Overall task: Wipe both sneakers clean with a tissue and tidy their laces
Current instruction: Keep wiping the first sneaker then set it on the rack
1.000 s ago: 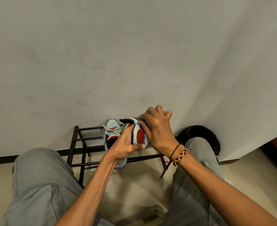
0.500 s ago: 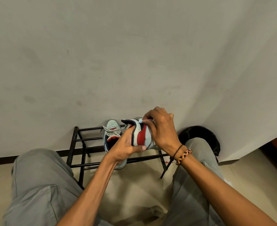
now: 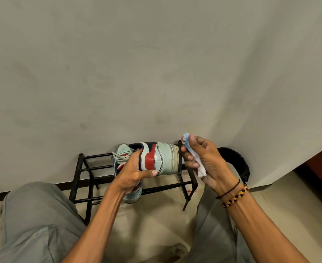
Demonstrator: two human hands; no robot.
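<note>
Left hand (image 3: 132,172) clamped on pale blue, red and navy leather sneaker (image 3: 159,158): thumb pressed along lower side panel, fingers curled over collar. Shoe held on its side in the air above black metal tube shoe rack (image 3: 92,168), toe end pointing toward right hand, white rubber sole edge facing that way. Right hand (image 3: 206,161) just beside toe, apart from shoe, fingers curled and pinching crumpled white-and-blue tissue (image 3: 193,158); one end of tissue sticking up past fingertips, other end hanging below palm. Second matching pale blue sneaker with grey laces (image 3: 121,155) resting on rack behind left hand, partly hidden; laces loose over tongue, heel end visible below left wrist. Thin black cord and braided yellow, red and black bracelet (image 3: 234,198) on right wrist. Grey trouser legs (image 3: 35,215) spread either side of rack. Round black object (image 3: 237,164) on floor behind right hand, against wall corner; identity unclear. Plain off-white wall (image 3: 156,63) filling upper view. Beige tiled floor (image 3: 156,215) under rack.
</note>
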